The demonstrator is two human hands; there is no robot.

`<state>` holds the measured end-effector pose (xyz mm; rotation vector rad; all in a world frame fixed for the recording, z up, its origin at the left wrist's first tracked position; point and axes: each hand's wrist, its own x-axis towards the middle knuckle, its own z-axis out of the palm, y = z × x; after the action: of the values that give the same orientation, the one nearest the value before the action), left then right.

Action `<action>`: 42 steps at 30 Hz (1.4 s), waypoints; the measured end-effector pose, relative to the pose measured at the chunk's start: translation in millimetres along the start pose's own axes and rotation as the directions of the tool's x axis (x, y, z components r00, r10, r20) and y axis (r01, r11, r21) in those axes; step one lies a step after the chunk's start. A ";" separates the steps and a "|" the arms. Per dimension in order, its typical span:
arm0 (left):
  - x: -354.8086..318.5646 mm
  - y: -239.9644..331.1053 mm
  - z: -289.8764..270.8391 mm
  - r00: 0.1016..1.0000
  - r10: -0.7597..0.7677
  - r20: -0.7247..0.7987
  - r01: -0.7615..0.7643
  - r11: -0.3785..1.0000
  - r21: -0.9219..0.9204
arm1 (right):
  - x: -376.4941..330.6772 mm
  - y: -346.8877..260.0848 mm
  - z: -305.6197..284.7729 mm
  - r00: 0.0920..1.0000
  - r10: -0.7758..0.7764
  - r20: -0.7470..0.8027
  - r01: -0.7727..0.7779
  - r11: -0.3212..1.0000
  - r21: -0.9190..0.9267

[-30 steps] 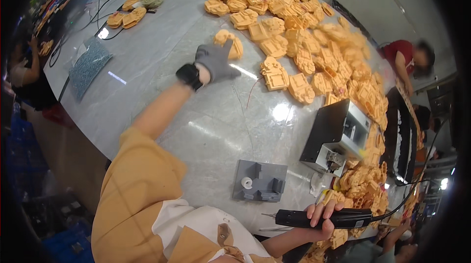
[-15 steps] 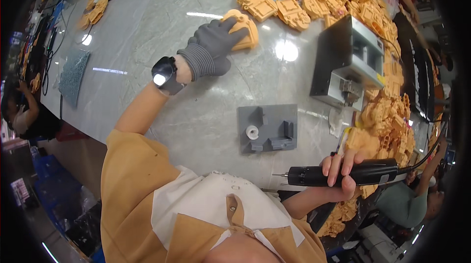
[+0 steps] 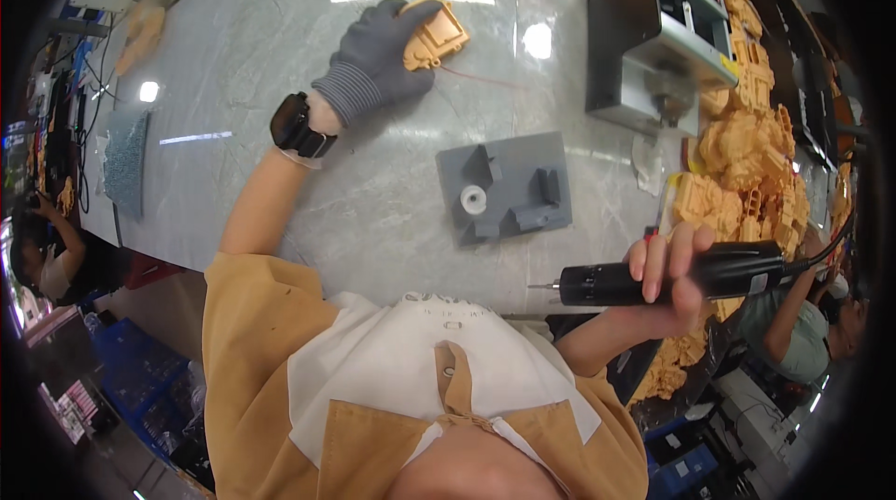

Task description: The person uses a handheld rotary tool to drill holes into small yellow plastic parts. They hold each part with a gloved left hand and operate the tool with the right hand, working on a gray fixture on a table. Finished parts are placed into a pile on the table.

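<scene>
Blue-grey granules (image 3: 124, 164), apparently bagged though blurred, are seen at far left. An orange plastic casing (image 3: 441, 36) is pinched in the gloved left hand (image 3: 378, 56) over the marbled tabletop (image 3: 373, 206). A grey fixture (image 3: 499, 203) is set nearer the body; a black electric screwdriver (image 3: 607, 285) is gripped by the right hand (image 3: 656, 267), near piled orange casings (image 3: 747, 150).

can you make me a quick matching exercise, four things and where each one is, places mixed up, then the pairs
1. orange part
2. black corded tool
3. grey fixture
4. black wristwatch

A. around the left wrist
B. on the table, with a white round piece on it
C. in the gloved left hand
D. in the bare right hand

Pairs: 1-C, 2-D, 3-B, 4-A
</scene>
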<state>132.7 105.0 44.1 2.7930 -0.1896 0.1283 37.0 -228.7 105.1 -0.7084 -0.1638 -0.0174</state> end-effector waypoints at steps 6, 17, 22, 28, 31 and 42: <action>-78.1 65.2 -24.2 0.886 0.345 -0.309 -0.462 0.720 -0.519 | 0.4 -17.1 -15.5 0.986 -0.161 -0.036 0.161 0.987 -0.012; -86.5 109.0 30.9 0.858 0.358 -0.368 -0.446 0.874 -0.192 | 15.2 1.9 -19.1 0.992 -0.102 -0.072 0.100 0.994 -0.031; -129.7 109.5 0.4 0.945 0.191 -0.264 -0.302 0.820 -0.486 | 19.2 18.5 -20.6 0.999 -0.018 -0.051 0.012 0.994 -0.112; -164.5 100.1 -8.7 0.914 0.315 0.256 -0.156 0.854 -0.497 | 32.5 12.9 -23.4 0.998 -0.065 -0.020 0.064 0.996 -0.061; -165.2 101.6 2.5 0.887 0.355 0.294 -0.211 0.880 -0.425 | 29.3 13.1 -24.9 1.000 -0.029 0.005 0.029 0.996 -0.079; -171.1 89.7 0.7 0.969 0.202 0.145 -0.165 0.959 -0.230 | 10.5 9.7 -22.9 0.999 -0.025 -0.029 0.023 0.998 -0.060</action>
<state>-49.3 40.7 53.6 2.5629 -0.4762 -0.0793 51.4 -235.7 83.4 -0.7650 -0.1437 -0.0559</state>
